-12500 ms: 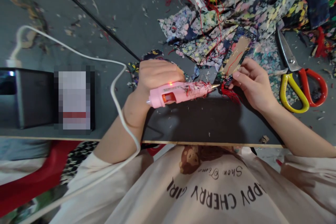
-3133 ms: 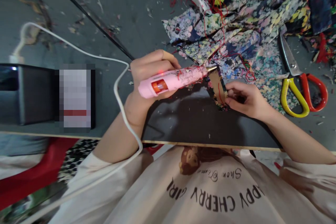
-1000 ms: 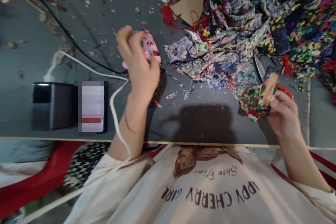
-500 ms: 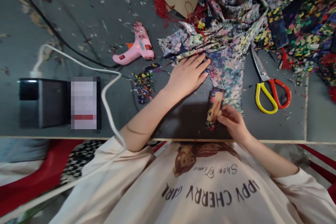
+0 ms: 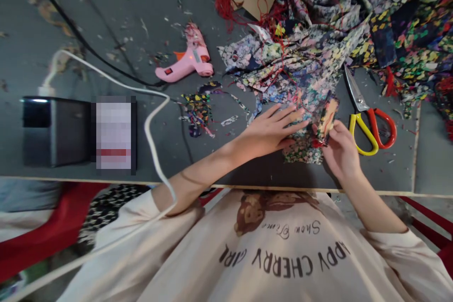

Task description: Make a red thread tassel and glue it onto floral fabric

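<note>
My left hand (image 5: 274, 130) lies with its fingers spread on the near end of the floral cloth (image 5: 304, 151). To its right, my right hand (image 5: 341, 148) pinches the lower edge of a small fabric-covered strip (image 5: 326, 119). This strip has a pale, tan face with a reddish mark and dark floral edges, and it is tilted above the cloth. The cloth runs back into a crumpled floral pile (image 5: 325, 4) with loose red threads over it.
Scissors (image 5: 361, 99) with yellow and red handles lie right of my right hand. A pink glue gun (image 5: 187, 63) rests at the left. Farther left are a dark box-shaped device (image 5: 56, 132), a phone-like screen (image 5: 113, 132) and a white cable (image 5: 150, 132). Fabric scraps (image 5: 196, 108) lie near the glue gun.
My left hand has moved right and nearer, its fingers spreading on the cloth. My right hand has lifted the strip up and to the right. The near end of the cloth has shifted.
</note>
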A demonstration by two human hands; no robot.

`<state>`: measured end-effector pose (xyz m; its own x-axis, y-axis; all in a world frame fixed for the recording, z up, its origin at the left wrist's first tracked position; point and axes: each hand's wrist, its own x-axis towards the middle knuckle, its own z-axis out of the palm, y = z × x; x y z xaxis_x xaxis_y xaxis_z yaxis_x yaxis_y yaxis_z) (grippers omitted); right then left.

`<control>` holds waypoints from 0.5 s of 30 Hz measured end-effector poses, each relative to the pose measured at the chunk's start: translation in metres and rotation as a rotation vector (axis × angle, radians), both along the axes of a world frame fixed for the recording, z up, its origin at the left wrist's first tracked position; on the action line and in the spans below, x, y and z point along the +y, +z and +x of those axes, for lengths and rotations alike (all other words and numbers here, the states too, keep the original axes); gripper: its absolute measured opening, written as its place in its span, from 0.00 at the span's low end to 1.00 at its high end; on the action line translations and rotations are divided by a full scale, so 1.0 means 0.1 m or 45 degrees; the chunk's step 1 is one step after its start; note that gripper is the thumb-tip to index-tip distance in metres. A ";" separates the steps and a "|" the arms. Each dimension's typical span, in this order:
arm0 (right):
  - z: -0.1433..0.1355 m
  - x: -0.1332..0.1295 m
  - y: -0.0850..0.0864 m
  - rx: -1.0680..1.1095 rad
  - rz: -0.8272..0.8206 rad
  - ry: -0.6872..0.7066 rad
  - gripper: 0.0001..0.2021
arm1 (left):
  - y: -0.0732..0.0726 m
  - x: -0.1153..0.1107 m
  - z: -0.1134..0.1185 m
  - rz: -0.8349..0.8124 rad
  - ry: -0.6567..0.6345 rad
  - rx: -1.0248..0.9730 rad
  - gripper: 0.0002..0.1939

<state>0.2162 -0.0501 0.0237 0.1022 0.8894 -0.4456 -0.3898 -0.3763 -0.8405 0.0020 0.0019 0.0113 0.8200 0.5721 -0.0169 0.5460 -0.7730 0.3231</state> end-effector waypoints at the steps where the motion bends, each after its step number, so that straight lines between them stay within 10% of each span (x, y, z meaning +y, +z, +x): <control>1: -0.01 -0.01 -0.05 0.033 -0.024 -0.020 0.09 | 0.01 -0.05 -0.04 0.009 0.075 0.024 0.27; 5: -0.05 -0.08 -0.13 0.113 -0.031 -0.073 0.10 | 0.05 -0.17 -0.04 0.141 0.577 -0.003 0.29; 10: -0.04 -0.09 -0.11 0.097 -0.010 -0.079 0.10 | -0.07 -0.03 0.32 -0.011 0.213 0.000 0.27; 15: -0.03 -0.11 -0.14 0.116 0.006 -0.051 0.12 | -0.07 0.16 0.18 -0.001 0.747 0.086 0.29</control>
<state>0.2133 -0.0609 0.0101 0.0966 0.8874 -0.4507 -0.4795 -0.3553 -0.8024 0.0199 0.0175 0.0043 0.3636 0.9297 -0.0587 0.9016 -0.3353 0.2734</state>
